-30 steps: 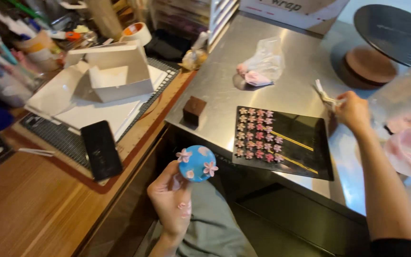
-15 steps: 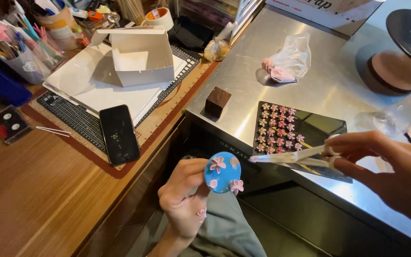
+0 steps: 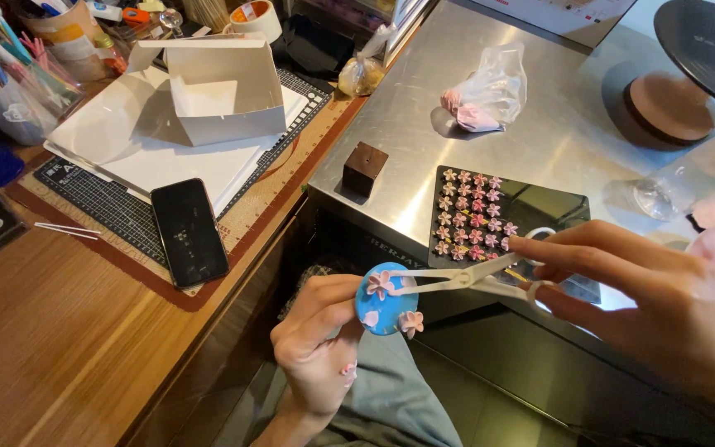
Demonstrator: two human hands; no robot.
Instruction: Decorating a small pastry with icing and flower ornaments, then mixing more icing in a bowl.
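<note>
Left hand (image 3: 316, 348) pinches round blue disc (image 3: 386, 298); right hand (image 3: 655, 306) grips white plastic scissors (image 3: 473, 279).

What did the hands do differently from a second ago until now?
The right hand left the steel counter, picked up the white scissors, and carried them over to the blue disc, their tips now touching a pink flower on it. The left hand kept hold of the disc. The black tray of flowers, the phone and the white box lie as before.
</note>
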